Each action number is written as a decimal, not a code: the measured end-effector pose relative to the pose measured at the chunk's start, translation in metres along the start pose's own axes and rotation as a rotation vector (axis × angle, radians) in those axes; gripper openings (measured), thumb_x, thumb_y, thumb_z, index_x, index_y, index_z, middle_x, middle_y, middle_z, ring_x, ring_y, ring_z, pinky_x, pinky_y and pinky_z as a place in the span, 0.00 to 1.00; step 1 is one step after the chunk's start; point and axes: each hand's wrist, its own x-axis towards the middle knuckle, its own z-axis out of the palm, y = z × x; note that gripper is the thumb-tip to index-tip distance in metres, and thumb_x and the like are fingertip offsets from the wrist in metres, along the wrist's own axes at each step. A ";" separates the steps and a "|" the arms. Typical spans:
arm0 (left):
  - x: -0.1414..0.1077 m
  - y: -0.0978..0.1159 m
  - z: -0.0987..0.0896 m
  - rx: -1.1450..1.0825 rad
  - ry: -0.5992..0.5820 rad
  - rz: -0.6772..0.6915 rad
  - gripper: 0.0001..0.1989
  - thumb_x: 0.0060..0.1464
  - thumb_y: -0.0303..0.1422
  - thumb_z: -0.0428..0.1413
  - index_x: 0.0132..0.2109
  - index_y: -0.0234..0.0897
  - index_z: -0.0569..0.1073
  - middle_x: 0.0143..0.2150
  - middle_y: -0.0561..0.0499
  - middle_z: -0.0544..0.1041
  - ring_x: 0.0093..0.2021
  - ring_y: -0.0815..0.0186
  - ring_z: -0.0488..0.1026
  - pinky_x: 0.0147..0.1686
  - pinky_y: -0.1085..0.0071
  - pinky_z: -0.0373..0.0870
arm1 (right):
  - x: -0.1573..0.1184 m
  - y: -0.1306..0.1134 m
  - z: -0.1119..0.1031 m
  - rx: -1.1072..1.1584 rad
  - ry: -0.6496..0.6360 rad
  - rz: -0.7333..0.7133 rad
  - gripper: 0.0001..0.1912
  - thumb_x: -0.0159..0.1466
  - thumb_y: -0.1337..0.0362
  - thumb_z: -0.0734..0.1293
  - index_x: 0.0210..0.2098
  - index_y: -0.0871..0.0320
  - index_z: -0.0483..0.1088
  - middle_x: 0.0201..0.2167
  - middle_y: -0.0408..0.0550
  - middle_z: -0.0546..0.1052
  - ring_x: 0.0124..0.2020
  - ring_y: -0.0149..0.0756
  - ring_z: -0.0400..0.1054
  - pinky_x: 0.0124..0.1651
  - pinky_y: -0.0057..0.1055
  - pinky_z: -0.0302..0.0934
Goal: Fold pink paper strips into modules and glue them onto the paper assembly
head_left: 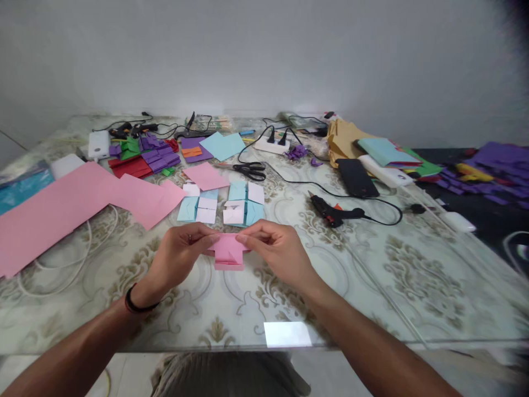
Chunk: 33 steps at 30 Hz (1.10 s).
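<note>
A folded pink paper hangs between my two hands just above the table. My left hand pinches its upper left corner between thumb and fingers. On the other side, my right hand grips the upper right corner the same way. A narrow flap with creases points down from the middle of the paper. Right behind it lie two folded blue-and-white paper pieces, one on the left and one on the right. A pink square sheet partly overlaps the left one.
Long pink sheets spread over the left side. Black scissors lie behind the folded pieces. To the right are a glue gun with its cord, a black phone and a power strip. Colored paper strips pile up at back left.
</note>
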 end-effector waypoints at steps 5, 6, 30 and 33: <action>-0.002 0.001 0.000 -0.046 -0.006 -0.013 0.06 0.58 0.35 0.65 0.35 0.38 0.85 0.30 0.54 0.84 0.32 0.69 0.80 0.35 0.77 0.82 | -0.001 -0.002 -0.002 0.022 -0.031 -0.006 0.09 0.62 0.58 0.75 0.32 0.57 0.80 0.26 0.43 0.82 0.28 0.32 0.76 0.34 0.29 0.72; -0.002 0.002 0.001 -0.048 -0.002 -0.010 0.06 0.58 0.35 0.65 0.35 0.38 0.85 0.30 0.54 0.84 0.31 0.69 0.80 0.35 0.77 0.82 | -0.001 -0.002 -0.002 0.029 -0.032 -0.011 0.09 0.62 0.58 0.75 0.32 0.57 0.79 0.25 0.42 0.81 0.27 0.32 0.75 0.33 0.29 0.72; -0.006 0.000 0.003 0.410 -0.196 0.133 0.13 0.66 0.38 0.58 0.39 0.37 0.84 0.32 0.53 0.83 0.30 0.69 0.72 0.30 0.73 0.64 | -0.001 0.003 0.001 -0.136 -0.184 -0.106 0.05 0.65 0.62 0.72 0.33 0.57 0.78 0.28 0.44 0.80 0.30 0.32 0.73 0.35 0.29 0.66; -0.008 0.000 0.002 0.371 -0.175 0.142 0.12 0.65 0.38 0.59 0.39 0.37 0.85 0.31 0.53 0.84 0.28 0.69 0.71 0.29 0.74 0.63 | -0.001 0.000 0.002 -0.119 -0.217 -0.107 0.06 0.65 0.63 0.71 0.32 0.57 0.77 0.28 0.44 0.79 0.30 0.32 0.71 0.35 0.29 0.65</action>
